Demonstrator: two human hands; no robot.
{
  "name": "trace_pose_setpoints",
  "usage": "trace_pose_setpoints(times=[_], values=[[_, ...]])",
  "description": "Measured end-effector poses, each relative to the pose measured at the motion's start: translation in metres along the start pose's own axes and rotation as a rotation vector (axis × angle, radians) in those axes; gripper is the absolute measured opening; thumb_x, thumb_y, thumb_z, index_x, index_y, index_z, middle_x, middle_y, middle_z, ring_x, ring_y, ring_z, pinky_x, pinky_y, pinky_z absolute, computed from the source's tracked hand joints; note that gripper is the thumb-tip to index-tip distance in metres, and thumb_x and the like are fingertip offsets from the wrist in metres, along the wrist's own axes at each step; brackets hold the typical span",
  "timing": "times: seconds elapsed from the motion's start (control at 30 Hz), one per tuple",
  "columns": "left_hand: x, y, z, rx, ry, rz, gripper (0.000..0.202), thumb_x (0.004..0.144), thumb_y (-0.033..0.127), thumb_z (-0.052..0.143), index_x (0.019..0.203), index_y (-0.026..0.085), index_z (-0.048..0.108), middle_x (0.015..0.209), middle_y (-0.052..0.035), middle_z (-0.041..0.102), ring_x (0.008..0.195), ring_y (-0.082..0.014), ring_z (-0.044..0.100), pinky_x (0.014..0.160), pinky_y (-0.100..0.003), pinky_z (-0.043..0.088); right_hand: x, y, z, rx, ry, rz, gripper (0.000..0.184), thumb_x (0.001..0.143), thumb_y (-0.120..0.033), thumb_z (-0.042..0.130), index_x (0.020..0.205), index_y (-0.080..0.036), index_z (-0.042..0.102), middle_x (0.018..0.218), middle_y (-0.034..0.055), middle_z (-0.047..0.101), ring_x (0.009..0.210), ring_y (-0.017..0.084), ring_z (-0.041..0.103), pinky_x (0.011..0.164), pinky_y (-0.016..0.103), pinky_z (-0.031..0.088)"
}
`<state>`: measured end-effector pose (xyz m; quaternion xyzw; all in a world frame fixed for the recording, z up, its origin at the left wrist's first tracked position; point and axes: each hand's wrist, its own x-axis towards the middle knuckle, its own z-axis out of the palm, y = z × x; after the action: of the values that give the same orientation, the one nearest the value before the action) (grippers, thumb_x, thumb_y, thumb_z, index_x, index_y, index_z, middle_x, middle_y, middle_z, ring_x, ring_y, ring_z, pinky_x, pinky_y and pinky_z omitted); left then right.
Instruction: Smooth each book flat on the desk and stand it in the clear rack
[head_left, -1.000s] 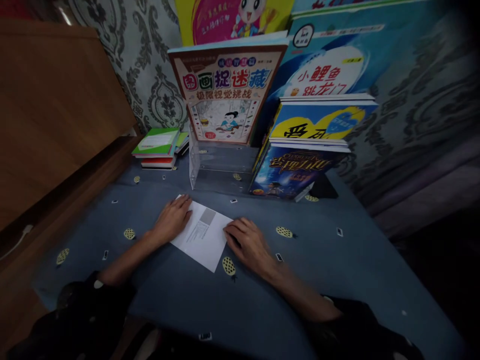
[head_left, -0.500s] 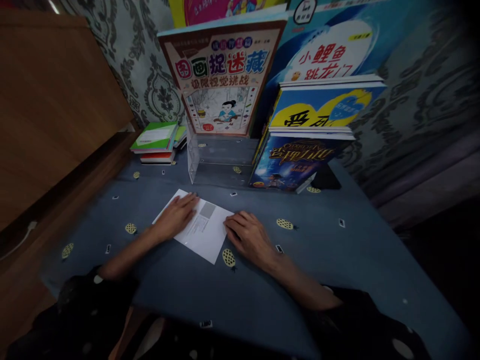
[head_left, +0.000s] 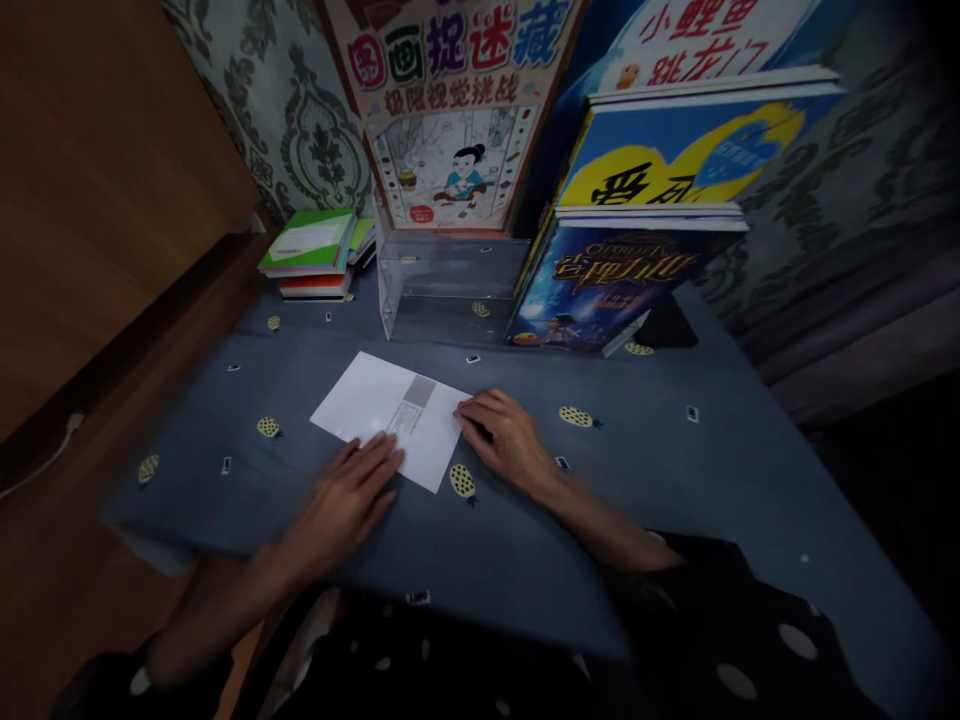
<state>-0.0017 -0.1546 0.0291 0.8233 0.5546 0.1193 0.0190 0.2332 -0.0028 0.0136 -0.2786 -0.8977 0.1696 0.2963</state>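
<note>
Nearest to us, on the blue-grey cloth-covered table [head_left: 675, 480], we are laying our left hand [head_left: 345, 500] flat, fingers stretched out and close together, their tips resting on the near edge of the white rectangular sheet of paper [head_left: 375, 405]. Just to its right, we are setting our right hand [head_left: 506, 440] with fingers curled at the sheet's right edge; whether they are pinching it or only pressing, we cannot tell. The sheet is lying flat and askew between both hands. In our judgement, light, even pressure from both sides is serving best here, so the paper is neither sliding on the cloth nor creasing. Beyond it, a clear acrylic stand [head_left: 442, 290] is sitting between a green-topped stack of books [head_left: 311, 250] and a dark blue picture book [head_left: 607, 290].
</note>
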Motion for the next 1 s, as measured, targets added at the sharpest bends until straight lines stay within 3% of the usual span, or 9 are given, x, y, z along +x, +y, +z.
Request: trace_pose_setpoints(times=[0.07,0.17,0.33,0.43,0.6,0.8,0.9,1.0], values=[[0.006,0.014,0.000,-0.034,-0.058,0.061,0.045,0.104,0.027,0.039,0.148,0.024,0.044,0.153,-0.0071,0.050,0.144,-0.0215,0.043,0.119,-0.048,0.038,-0.001,0.002,0.002,0.011,0.002,0.018,0.025,0.097,-0.018,0.048,0.095,-0.018,0.073,0.099,0.0112,0.073,0.090,0.024,0.060,0.085,0.042,0.053],[0.014,0.018,-0.002,-0.035,-0.133,0.084,0.042,0.105,0.031,0.038,0.146,0.026,0.046,0.153,-0.0054,0.049,0.144,-0.0209,0.043,0.121,-0.049,0.033,-0.002,0.007,0.006,-0.001,0.003,0.030,0.025,0.096,-0.019,0.050,0.108,-0.018,0.071,0.115,0.0127,0.071,0.108,0.027,0.060,0.093,0.047,0.052],[0.012,0.000,0.005,0.141,-0.040,-0.219,0.051,0.103,0.050,0.038,0.144,0.023,0.048,0.158,-0.0136,0.041,0.148,-0.0382,0.032,0.113,-0.070,0.030,-0.004,0.009,0.008,-0.063,-0.040,0.019,0.029,0.095,-0.021,0.053,0.120,-0.016,0.067,0.129,0.0161,0.065,0.123,0.031,0.054,0.099,0.053,0.050],[0.004,-0.010,0.013,0.178,-0.018,-0.301,0.056,0.102,0.054,0.037,0.147,0.022,0.045,0.158,-0.0157,0.040,0.148,-0.0424,0.029,0.110,-0.071,0.033,-0.008,0.001,0.003,-0.064,-0.047,-0.006,0.028,0.095,-0.020,0.052,0.119,-0.014,0.066,0.124,0.0169,0.066,0.118,0.031,0.056,0.097,0.052,0.052],[0.000,-0.018,0.010,0.116,-0.068,-0.178,0.060,0.101,0.057,0.036,0.152,0.025,0.038,0.162,-0.0124,0.033,0.152,-0.0366,0.021,0.116,-0.063,0.031,-0.040,-0.033,-0.009,-0.066,-0.030,-0.010,0.025,0.095,-0.017,0.052,0.115,-0.016,0.065,0.115,0.0164,0.067,0.107,0.030,0.058,0.089,0.050,0.057],[0.024,-0.016,-0.005,-0.036,-0.176,0.053,0.058,0.102,0.053,0.040,0.153,0.027,0.035,0.164,-0.0080,0.030,0.154,-0.0285,0.016,0.121,-0.056,0.028,-0.095,-0.076,-0.024,-0.053,-0.039,0.006,0.030,0.095,-0.012,0.049,0.120,-0.018,0.063,0.116,0.0143,0.067,0.107,0.028,0.061,0.087,0.047,0.060],[0.039,-0.012,-0.005,-0.089,-0.160,0.151,0.055,0.102,0.048,0.045,0.153,0.029,0.037,0.164,-0.0060,0.030,0.154,-0.0261,0.018,0.123,-0.053,0.028,-0.100,-0.079,-0.034,0.017,-0.067,0.036,0.028,0.095,-0.012,0.049,0.118,-0.020,0.064,0.112,0.0121,0.069,0.103,0.026,0.064,0.086,0.045,0.060],[0.047,-0.010,-0.001,-0.119,-0.148,0.181,0.051,0.102,0.044,0.047,0.151,0.030,0.039,0.162,-0.0049,0.034,0.153,-0.0240,0.023,0.123,-0.051,0.029,-0.087,-0.070,-0.040,0.054,-0.084,0.071,0.026,0.096,-0.013,0.049,0.113,-0.022,0.066,0.105,0.0095,0.071,0.098,0.024,0.066,0.085,0.044,0.060]])
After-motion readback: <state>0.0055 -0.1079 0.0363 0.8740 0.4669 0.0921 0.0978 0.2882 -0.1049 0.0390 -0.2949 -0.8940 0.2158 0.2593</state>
